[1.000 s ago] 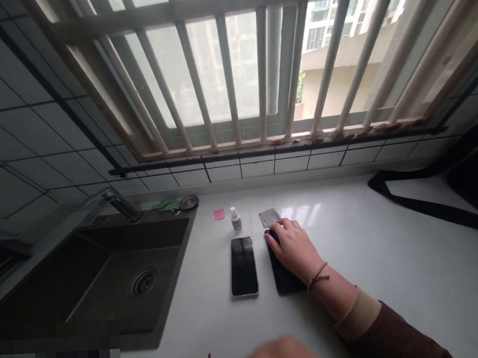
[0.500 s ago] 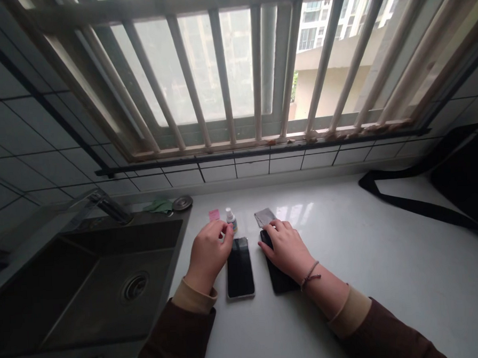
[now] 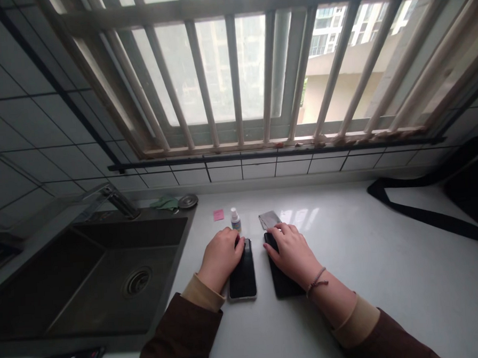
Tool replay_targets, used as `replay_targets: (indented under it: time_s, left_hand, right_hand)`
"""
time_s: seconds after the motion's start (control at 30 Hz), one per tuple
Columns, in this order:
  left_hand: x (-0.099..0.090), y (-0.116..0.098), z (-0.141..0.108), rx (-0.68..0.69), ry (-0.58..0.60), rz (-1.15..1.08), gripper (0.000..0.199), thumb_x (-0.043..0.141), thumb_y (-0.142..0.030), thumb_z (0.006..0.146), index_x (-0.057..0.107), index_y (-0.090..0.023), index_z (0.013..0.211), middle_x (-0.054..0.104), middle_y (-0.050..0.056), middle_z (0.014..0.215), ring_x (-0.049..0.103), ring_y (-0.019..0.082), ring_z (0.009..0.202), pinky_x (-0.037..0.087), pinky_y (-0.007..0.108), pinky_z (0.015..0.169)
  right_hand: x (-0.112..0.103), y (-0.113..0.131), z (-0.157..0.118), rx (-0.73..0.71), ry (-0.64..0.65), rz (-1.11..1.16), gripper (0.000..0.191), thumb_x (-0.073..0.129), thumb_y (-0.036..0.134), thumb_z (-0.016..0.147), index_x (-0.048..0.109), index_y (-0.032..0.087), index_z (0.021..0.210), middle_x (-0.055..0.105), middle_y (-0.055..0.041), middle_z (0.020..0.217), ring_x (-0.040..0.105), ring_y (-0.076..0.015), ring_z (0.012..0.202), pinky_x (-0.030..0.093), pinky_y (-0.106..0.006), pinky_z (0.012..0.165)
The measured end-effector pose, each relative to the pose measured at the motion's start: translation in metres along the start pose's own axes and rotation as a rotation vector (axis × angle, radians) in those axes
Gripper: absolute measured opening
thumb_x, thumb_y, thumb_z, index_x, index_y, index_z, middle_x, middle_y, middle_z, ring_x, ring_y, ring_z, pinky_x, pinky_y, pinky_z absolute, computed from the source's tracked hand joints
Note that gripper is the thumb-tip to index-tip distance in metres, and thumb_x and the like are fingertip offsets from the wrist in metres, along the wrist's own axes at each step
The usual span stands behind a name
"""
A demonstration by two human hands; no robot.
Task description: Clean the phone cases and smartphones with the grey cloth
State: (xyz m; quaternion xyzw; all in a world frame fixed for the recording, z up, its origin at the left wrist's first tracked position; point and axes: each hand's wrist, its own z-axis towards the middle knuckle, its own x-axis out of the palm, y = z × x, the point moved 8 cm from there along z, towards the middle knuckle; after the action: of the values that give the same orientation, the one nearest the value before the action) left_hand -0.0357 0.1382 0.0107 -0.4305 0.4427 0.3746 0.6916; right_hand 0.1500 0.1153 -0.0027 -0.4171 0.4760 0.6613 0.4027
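A smartphone with a dark screen and a clear-edged case lies face up on the white counter. My left hand is over its upper left part, fingers curled around the top end and thumb at the screen. To the right lies a flat black device, like a phone or small tablet. My right hand covers its upper right side, thumb and fingers bent about its top; its right edge is hidden. A small white-capped spray bottle stands just beyond my left hand. A grey packet lies beyond my right fingers.
A pink square of paper lies left of the bottle. The dark sink with its faucet, a green cloth and a metal strainer are at left. A black bag strap lies at right, below the barred window.
My left hand has moved from beside the bottle down onto the smartphone's upper part. My right hand stays at the black device. The view has shifted slightly.
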Motion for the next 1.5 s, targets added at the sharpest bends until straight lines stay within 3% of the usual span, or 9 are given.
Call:
replay_targets:
  time_s: [0.23, 0.63, 0.97, 1.2, 1.3, 1.4, 1.5]
  left_hand:
    - [0.005, 0.01, 0.003, -0.047, 0.007, -0.018, 0.022, 0.055, -0.031, 0.104, 0.071, -0.02, 0.097, 0.069, 0.009, 0.103, 0.069, 0.023, 0.093, 0.049, 0.033, 0.083]
    - [0.005, 0.011, 0.002, -0.059, 0.012, -0.06, 0.023, 0.054, -0.029, 0.104, 0.072, -0.019, 0.094, 0.067, 0.01, 0.1, 0.07, 0.023, 0.094, 0.051, 0.033, 0.087]
    - [0.006, 0.004, -0.006, -0.096, 0.005, -0.034, 0.034, 0.069, -0.051, 0.096, 0.073, -0.019, 0.106, 0.067, 0.012, 0.109, 0.069, 0.028, 0.099, 0.051, 0.036, 0.087]
    - [0.004, 0.003, -0.006, -0.087, -0.032, -0.039, 0.023, 0.067, -0.041, 0.098, 0.073, -0.019, 0.101, 0.068, 0.012, 0.104, 0.069, 0.029, 0.098, 0.052, 0.038, 0.087]
    - [-0.009, 0.004, -0.004, -0.085, -0.09, -0.052, 0.022, 0.062, -0.038, 0.101, 0.072, -0.019, 0.096, 0.069, 0.012, 0.101, 0.069, 0.029, 0.097, 0.052, 0.04, 0.09]
    - [-0.038, -0.003, -0.004, -0.042, -0.197, -0.125, 0.027, 0.054, -0.039, 0.106, 0.07, -0.021, 0.095, 0.071, 0.01, 0.101, 0.067, 0.027, 0.104, 0.051, 0.042, 0.098]
    - [-0.088, -0.034, -0.015, 0.135, -0.34, -0.563, 0.027, 0.063, -0.047, 0.102, 0.073, -0.023, 0.108, 0.074, 0.011, 0.113, 0.07, 0.024, 0.101, 0.057, 0.04, 0.091]
  right_hand:
    - [0.0, -0.002, 0.0, 0.012, -0.006, 0.025, 0.034, 0.067, 0.041, 0.101, 0.067, 0.023, 0.13, 0.065, -0.0133, 0.133, 0.056, -0.0321, 0.123, 0.049, -0.041, 0.099]
    - [0.001, -0.002, 0.0, 0.019, -0.016, 0.053, 0.031, 0.066, 0.04, 0.1, 0.068, 0.025, 0.128, 0.064, -0.0137, 0.136, 0.056, -0.0316, 0.126, 0.049, -0.041, 0.102]
    - [0.005, 0.005, -0.003, -0.037, 0.002, 0.061, 0.044, 0.073, 0.044, 0.095, 0.066, 0.025, 0.134, 0.062, -0.015, 0.138, 0.054, -0.0351, 0.13, 0.048, -0.046, 0.107]
    - [0.004, 0.007, -0.003, -0.056, 0.015, 0.05, 0.046, 0.073, 0.045, 0.095, 0.066, 0.024, 0.135, 0.065, -0.0147, 0.134, 0.055, -0.035, 0.128, 0.048, -0.047, 0.106]
    - [0.004, 0.007, -0.002, -0.059, 0.017, 0.042, 0.045, 0.071, 0.045, 0.096, 0.066, 0.023, 0.136, 0.064, -0.0151, 0.135, 0.056, -0.0345, 0.128, 0.049, -0.046, 0.106]
    - [0.003, 0.007, -0.002, -0.064, 0.013, 0.041, 0.043, 0.071, 0.043, 0.097, 0.066, 0.023, 0.135, 0.064, -0.015, 0.135, 0.056, -0.034, 0.128, 0.049, -0.046, 0.106]
    - [0.002, 0.007, -0.003, -0.073, 0.006, 0.047, 0.041, 0.07, 0.043, 0.098, 0.067, 0.024, 0.134, 0.064, -0.0146, 0.135, 0.056, -0.0335, 0.128, 0.049, -0.045, 0.106]
